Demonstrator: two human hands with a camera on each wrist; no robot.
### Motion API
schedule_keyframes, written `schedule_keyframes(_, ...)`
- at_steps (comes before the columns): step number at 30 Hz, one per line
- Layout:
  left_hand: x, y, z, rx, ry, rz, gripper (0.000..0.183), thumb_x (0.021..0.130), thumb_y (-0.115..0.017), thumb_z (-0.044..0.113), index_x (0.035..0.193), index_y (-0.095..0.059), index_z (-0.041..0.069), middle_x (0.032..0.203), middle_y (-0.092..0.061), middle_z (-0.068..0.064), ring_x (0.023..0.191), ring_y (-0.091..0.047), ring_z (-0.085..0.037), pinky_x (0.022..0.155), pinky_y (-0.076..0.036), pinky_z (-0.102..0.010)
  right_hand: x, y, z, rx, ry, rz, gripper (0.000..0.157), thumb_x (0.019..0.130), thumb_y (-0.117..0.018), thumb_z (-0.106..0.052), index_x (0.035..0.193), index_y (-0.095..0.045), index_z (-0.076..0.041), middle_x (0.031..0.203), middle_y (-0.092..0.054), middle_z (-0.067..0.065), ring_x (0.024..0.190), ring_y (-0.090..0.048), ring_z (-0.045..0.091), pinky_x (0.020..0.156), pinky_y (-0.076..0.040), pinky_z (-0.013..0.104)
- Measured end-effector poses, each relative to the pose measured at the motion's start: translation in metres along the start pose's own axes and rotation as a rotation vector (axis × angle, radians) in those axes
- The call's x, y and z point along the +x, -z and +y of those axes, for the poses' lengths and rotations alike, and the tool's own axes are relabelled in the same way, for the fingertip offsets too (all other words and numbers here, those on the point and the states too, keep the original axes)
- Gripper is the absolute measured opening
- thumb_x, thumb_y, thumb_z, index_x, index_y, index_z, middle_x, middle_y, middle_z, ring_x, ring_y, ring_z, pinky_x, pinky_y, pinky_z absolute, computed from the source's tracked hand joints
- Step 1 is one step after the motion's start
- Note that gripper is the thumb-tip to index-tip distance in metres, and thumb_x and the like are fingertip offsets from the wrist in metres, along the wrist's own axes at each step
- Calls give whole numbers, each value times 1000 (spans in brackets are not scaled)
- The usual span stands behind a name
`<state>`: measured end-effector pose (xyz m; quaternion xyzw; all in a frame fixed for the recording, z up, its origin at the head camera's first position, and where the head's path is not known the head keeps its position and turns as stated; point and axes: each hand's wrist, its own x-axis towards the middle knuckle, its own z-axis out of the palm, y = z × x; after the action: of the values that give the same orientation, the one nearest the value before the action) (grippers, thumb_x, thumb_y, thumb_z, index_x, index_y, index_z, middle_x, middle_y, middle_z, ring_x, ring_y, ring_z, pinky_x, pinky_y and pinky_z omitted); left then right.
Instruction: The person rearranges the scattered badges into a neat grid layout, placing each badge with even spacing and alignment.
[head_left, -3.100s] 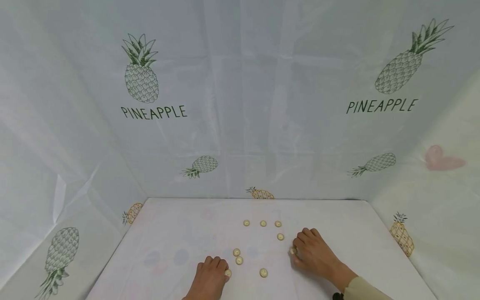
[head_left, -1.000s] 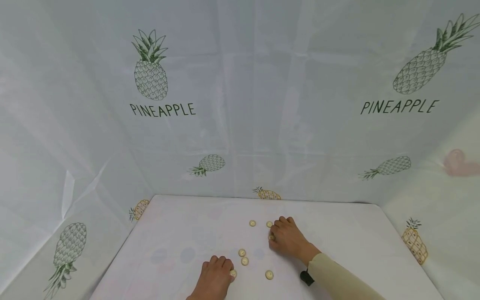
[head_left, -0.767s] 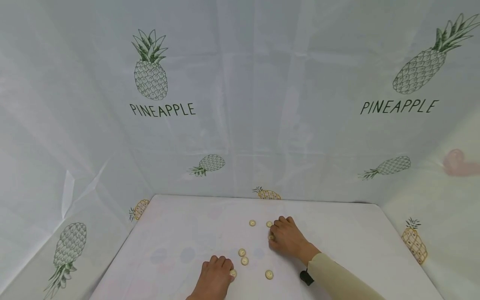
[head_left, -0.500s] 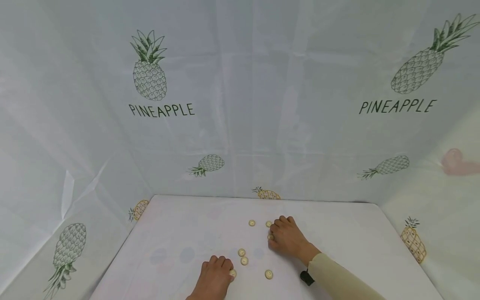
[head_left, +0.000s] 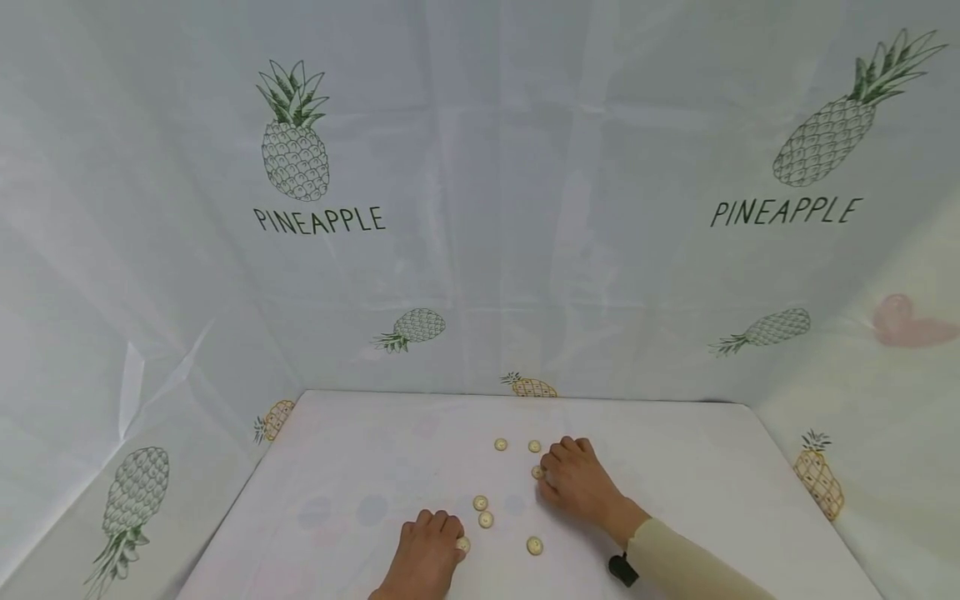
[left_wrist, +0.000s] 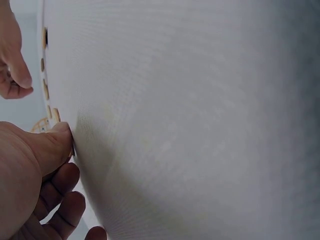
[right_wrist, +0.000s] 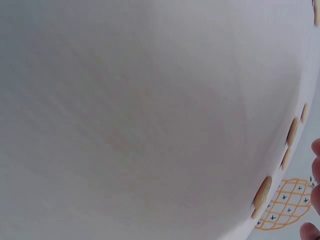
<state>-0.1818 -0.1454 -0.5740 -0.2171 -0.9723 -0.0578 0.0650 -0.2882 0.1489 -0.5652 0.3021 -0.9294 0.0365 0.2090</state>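
Note:
Several round, pale wooden buttons lie flat on a white tablecloth (head_left: 337, 467). My left hand (head_left: 422, 554) rests at the near middle and pinches one button (head_left: 462, 545) at its edge; in the left wrist view the thumb (left_wrist: 52, 150) presses on it. My right hand (head_left: 577, 483), fingers loosely bent, hovers beside another button (head_left: 538, 472). In the left wrist view, the right hand (left_wrist: 12, 60) is raised off the cloth with nothing visible between its fingers. Only fingertips of that hand (right_wrist: 316, 180) show at the edge of the right wrist view.
Two buttons form a back row, a left one (head_left: 500, 444) and a right one (head_left: 534, 446). Two more nearly touch mid-table, the upper button (head_left: 480, 502) above the lower button (head_left: 486, 519). A lone button (head_left: 534, 546) lies nearer. Pineapple-print sheeting (head_left: 517, 208) encloses the table.
My right hand has carried a button leftward and back, then drawn slightly away to the right, leaving it on the cloth. My left hand stays on its button. The head view has shifted a little.

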Motion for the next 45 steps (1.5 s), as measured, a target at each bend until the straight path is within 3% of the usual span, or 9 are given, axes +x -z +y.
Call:
schedule_keyframes(12, -1, 0, 0, 6, -2, 10, 29, 86, -86, 34, 101, -67, 19, 89, -56, 9, 85, -46, -12, 71, -45, -38, -14, 7, -15, 37, 36, -15, 18, 93, -75, -34, 101, -71, -19, 99, -66, -4, 101, -54, 19, 95, -44, 46)
schedule_keyframes(24, 0, 4, 2, 27, 13, 10, 29, 86, -86, 35, 99, -66, 18, 88, -56, 8, 85, -47, -13, 72, -48, -40, -31, 14, -25, 111, 69, -52, 18, 92, -77, -32, 106, -71, -22, 105, -65, -9, 99, -51, 13, 92, -44, 43)
schedule_keyframes(32, 0, 2, 2, 20, 15, 19, 29, 86, -86, 35, 99, -66, 18, 88, -56, 7, 85, -47, -13, 72, -47, -41, -43, 17, -34, 225, 156, -34, 21, 89, -77, -30, 107, -70, -24, 106, -60, -14, 102, -48, 8, 91, -42, 40)
schedule_keyframes(45, -1, 2, 2, 4, 25, 5, 27, 88, -84, 33, 102, -67, 18, 92, -57, 7, 86, -45, -14, 75, -46, -41, -54, 16, -39, 280, 280, -67, 21, 89, -72, -18, 109, -69, -24, 111, -59, -13, 105, -49, 7, 86, -43, 32)
